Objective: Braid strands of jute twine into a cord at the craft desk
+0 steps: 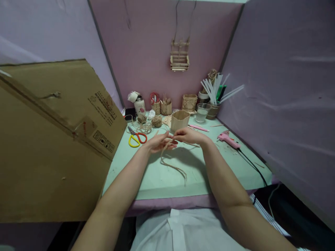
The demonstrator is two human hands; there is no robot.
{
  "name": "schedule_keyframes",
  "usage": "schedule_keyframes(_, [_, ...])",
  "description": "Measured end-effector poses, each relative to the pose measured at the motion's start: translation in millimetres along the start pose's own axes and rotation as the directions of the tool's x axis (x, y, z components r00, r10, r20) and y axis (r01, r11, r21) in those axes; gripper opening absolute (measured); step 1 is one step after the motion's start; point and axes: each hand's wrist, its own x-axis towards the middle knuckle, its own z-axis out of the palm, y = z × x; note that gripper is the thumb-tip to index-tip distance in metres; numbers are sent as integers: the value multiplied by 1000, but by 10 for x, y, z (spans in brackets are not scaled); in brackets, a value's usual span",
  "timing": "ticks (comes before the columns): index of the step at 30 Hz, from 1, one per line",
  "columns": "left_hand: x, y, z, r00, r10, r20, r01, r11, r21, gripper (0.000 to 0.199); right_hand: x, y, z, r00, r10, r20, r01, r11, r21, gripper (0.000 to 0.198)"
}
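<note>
Strands of brown jute twine (172, 167) hang from between my hands, their loose ends over the front of the table. Above the table, my right hand (188, 136) pinches the twine between thumb and fingertips. My left hand (159, 142) is just beside it, palm turned inward and fingers apart, with the twine crossing in front of the fingertips. Another piece of twine (193, 144) shows below the right hand. Just behind the hands stands a pale wooden-stick cup (180, 120). Scissors (136, 136) with yellow and red handles lie left of my left hand.
A pink glue gun (229, 140) with a black cord lies at the right. Twine balls (156, 121), small holders (166, 106), a plastic cup (202, 113) and glue sticks (213, 87) line the back. A big cardboard sheet (62, 146) leans at the left.
</note>
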Motion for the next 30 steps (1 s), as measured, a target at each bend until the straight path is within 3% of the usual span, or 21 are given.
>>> schedule_keyframes(2, [64, -68, 10, 999, 9, -31, -8, 999, 35, 36, 125, 14, 96, 1000, 1, -4, -1, 1000, -21, 30])
schedule_keyframes(5, [93, -124, -35, 996, 39, -84, -32, 996, 89, 30, 202, 181, 198, 998, 7, -58, -1, 994, 108, 35])
schedule_keyframes(8, [87, -130, -100, 982, 90, -165, -65, 987, 149, 25, 153, 434, 190, 980, 90, -180, -56, 981, 188, 40])
schedule_keyframes(12, [73, -92, -101, 975, 86, -206, -58, 989, 135, 22, 63, 682, 93, 926, 70, -372, -49, 997, 67, 37])
schedule_keyframes(17, [64, -59, -8, 981, 15, -196, -9, 999, 33, 17, 57, 626, 122, 827, -41, -561, 24, 999, -38, 24])
schedule_keyframes(19, [71, -70, 12, 985, 4, -172, -4, 1000, 1, 15, 70, 546, 193, 837, -85, -541, 73, 996, -44, 26])
schedule_keyframes(23, [89, -103, 40, 981, 0, -196, -6, 1000, -30, 10, 105, 440, 342, 918, -116, -379, 150, 987, 63, 24])
schedule_keyframes(30, [80, -99, 109, 971, 4, -238, -10, 1000, -24, 10, 137, 454, 397, 909, -79, -410, 199, 945, 259, 21])
